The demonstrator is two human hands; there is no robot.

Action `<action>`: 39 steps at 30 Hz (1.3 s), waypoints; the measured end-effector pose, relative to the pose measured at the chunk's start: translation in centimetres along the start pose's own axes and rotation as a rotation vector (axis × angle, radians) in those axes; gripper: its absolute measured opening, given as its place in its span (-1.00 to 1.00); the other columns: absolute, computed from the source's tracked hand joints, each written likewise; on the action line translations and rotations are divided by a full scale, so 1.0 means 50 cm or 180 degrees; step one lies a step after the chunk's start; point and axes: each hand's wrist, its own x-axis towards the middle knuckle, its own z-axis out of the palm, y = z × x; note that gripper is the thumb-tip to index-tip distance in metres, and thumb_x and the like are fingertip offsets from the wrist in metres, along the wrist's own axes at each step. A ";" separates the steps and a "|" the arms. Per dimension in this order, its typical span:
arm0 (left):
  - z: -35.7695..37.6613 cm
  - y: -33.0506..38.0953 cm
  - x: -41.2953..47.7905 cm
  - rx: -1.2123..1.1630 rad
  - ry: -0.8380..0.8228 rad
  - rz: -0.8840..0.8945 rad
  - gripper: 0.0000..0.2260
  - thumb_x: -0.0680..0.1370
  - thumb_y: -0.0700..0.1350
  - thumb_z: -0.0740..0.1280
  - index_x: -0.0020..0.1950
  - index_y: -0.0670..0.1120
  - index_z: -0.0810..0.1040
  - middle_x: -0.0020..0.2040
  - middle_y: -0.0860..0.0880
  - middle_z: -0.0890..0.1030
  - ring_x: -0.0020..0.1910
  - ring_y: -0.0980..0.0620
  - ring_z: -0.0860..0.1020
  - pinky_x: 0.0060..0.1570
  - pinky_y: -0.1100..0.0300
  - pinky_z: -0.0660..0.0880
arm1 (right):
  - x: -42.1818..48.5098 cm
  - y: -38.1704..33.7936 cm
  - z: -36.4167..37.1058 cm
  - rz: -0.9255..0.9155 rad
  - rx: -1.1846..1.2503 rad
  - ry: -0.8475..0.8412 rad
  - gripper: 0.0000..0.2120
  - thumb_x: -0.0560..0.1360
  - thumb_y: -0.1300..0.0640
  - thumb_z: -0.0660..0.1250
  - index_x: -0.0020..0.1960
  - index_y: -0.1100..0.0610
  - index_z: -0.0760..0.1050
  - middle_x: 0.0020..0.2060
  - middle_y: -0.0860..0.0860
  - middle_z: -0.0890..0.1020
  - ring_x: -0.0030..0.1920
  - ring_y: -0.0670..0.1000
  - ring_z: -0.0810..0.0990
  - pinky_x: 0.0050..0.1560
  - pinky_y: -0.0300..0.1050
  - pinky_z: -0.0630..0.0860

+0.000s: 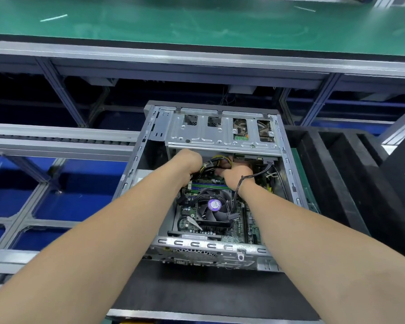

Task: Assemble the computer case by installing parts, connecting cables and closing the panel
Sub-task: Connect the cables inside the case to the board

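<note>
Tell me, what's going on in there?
Left hand grips cable bundle inside open case. Right hand beside it, fingers hidden. Black cable draped over right wrist.

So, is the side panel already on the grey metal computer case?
No, the case lies open, black purple-labelled cooler fan exposed, left hand gripping yellow-black cables beside the right hand.

Bright, even overhead light, with glare streaks on the green belt (197, 24) beyond the computer case (220, 136). Under that belt it's dark. Frame edges bow, slightly soft.
</note>
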 end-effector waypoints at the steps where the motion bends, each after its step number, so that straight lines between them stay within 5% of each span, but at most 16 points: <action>1: 0.002 -0.003 -0.001 0.0164 -0.0028 0.0127 -0.77 0.68 -0.26 0.13 -0.15 -0.13 0.43 -0.09 -0.08 0.48 -0.18 -0.03 0.45 -0.22 0.22 0.43 | 0.002 0.002 0.000 -0.0010 -0.0070 0.0024 -0.63 0.64 -0.12 0.35 0.20 0.17 0.64 0.18 0.18 0.67 0.17 0.19 0.61 0.04 -0.09 0.48; 3: 0.005 -0.007 -0.004 0.0669 -0.0174 0.0309 -0.77 0.68 -0.24 0.14 -0.17 -0.11 0.40 -0.18 -0.05 0.44 -0.27 -0.01 0.42 -0.32 0.24 0.41 | 0.004 0.004 -0.002 -0.0050 -0.0289 0.0017 -0.68 0.65 -0.10 0.32 0.14 0.16 0.60 0.15 0.20 0.66 0.07 0.18 0.58 -0.05 -0.12 0.40; 5: 0.007 -0.010 -0.015 0.1227 -0.0157 0.0337 -0.92 0.64 -0.27 0.16 0.04 -0.18 0.44 -0.15 -0.10 0.44 -0.24 -0.06 0.44 -0.30 0.15 0.39 | 0.003 0.002 -0.004 -0.0104 -0.0473 0.0048 -0.71 0.67 -0.04 0.29 0.17 0.17 0.57 0.14 0.23 0.65 -0.03 0.15 0.50 -0.10 -0.12 0.33; 8: 0.016 -0.020 -0.014 0.1895 -0.0209 0.0465 -0.79 0.60 -0.30 0.20 0.21 -0.26 0.49 -0.06 -0.14 0.48 -0.09 -0.13 0.52 -0.18 0.12 0.42 | -0.005 -0.003 -0.006 -0.0204 -0.0617 0.0124 -0.65 0.67 0.05 0.26 0.37 0.23 0.48 0.13 0.28 0.65 -0.01 0.18 0.53 -0.14 -0.09 0.28; 12: 0.016 -0.020 -0.013 0.2173 -0.0223 0.0577 -0.79 0.56 -0.32 0.23 0.18 -0.24 0.50 -0.05 -0.15 0.50 -0.16 -0.09 0.49 -0.22 0.12 0.43 | -0.011 -0.002 -0.004 -0.0323 -0.0746 0.0148 -0.61 0.68 0.14 0.23 0.43 0.31 0.39 0.14 0.33 0.63 0.11 0.27 0.59 -0.18 -0.07 0.25; 17: 0.013 -0.016 -0.018 0.2347 -0.0202 0.0557 -0.85 0.52 -0.35 0.22 0.05 -0.19 0.46 -0.19 -0.10 0.45 -0.32 0.00 0.38 -0.40 0.17 0.24 | -0.003 0.000 -0.006 -0.0419 -0.0817 0.0114 -0.53 0.69 -0.04 0.28 0.45 0.26 0.39 0.15 0.31 0.63 0.14 0.29 0.60 -0.13 -0.08 0.33; 21: 0.017 -0.018 -0.008 0.2292 -0.0214 0.0553 -0.84 0.50 -0.36 0.22 0.04 -0.19 0.44 -0.17 -0.10 0.44 -0.27 -0.02 0.41 -0.19 0.11 0.36 | 0.002 0.005 0.004 -0.0393 -0.0827 0.0159 -0.58 0.69 0.03 0.27 0.42 0.28 0.40 0.13 0.30 0.64 0.13 0.28 0.61 -0.15 -0.09 0.33; 24: 0.021 -0.016 -0.001 0.2277 -0.0220 0.0518 -0.87 0.48 -0.38 0.21 -0.07 -0.16 0.39 -0.15 -0.12 0.44 -0.09 -0.14 0.46 0.30 -0.11 0.38 | -0.001 0.003 0.005 -0.0412 -0.0817 0.0174 -0.60 0.66 0.03 0.31 0.38 0.27 0.44 -0.05 0.21 0.60 0.05 0.23 0.62 -0.16 -0.10 0.33; 27: 0.022 -0.012 0.007 0.2341 -0.0217 0.0495 -0.87 0.49 -0.36 0.22 -0.04 -0.16 0.39 -0.11 -0.13 0.44 -0.01 -0.18 0.45 0.37 -0.16 0.34 | -0.002 0.001 0.000 -0.0387 -0.0723 0.0130 -0.56 0.62 -0.01 0.37 0.39 0.23 0.46 -0.07 0.19 0.60 -0.03 0.21 0.58 -0.17 -0.10 0.31; 31: 0.026 -0.013 0.013 0.2351 -0.0230 0.0465 -0.86 0.50 -0.34 0.23 0.01 -0.15 0.41 -0.13 -0.12 0.42 0.03 -0.19 0.46 0.35 -0.18 0.32 | 0.009 -0.002 -0.003 -0.0166 -0.0737 -0.0028 -0.78 0.60 0.00 0.39 -0.07 0.13 0.44 -0.11 0.14 0.54 -0.12 0.13 0.48 -0.29 -0.09 0.28; 33: 0.028 -0.012 0.013 0.2322 -0.0243 0.0472 -0.84 0.50 -0.34 0.23 0.04 -0.15 0.40 -0.10 -0.13 0.42 0.10 -0.21 0.46 0.33 -0.17 0.32 | 0.014 -0.006 -0.005 -0.0071 -0.0832 -0.0101 -0.66 0.60 0.05 0.37 -0.25 0.08 0.29 -0.18 0.12 0.53 -0.13 0.12 0.47 -0.41 -0.11 0.24; 36: 0.029 -0.011 0.012 0.2287 -0.0243 0.0457 -0.86 0.51 -0.33 0.22 0.03 -0.15 0.39 0.03 -0.16 0.45 0.19 -0.24 0.46 0.35 -0.18 0.32 | 0.016 -0.005 -0.006 0.0079 -0.0737 -0.0170 -0.64 0.59 0.05 0.38 -0.31 0.08 0.34 -0.35 0.02 0.45 -0.17 0.12 0.46 -0.42 -0.13 0.22; 39: 0.026 -0.012 0.014 0.2273 -0.0228 0.0463 -0.89 0.51 -0.32 0.22 -0.04 -0.15 0.37 0.06 -0.17 0.46 0.21 -0.24 0.48 0.38 -0.21 0.32 | 0.013 -0.006 -0.004 0.0151 -0.0598 -0.0147 -0.67 0.55 -0.06 0.41 -0.26 0.07 0.41 -0.32 -0.02 0.44 -0.19 0.11 0.48 -0.37 -0.13 0.27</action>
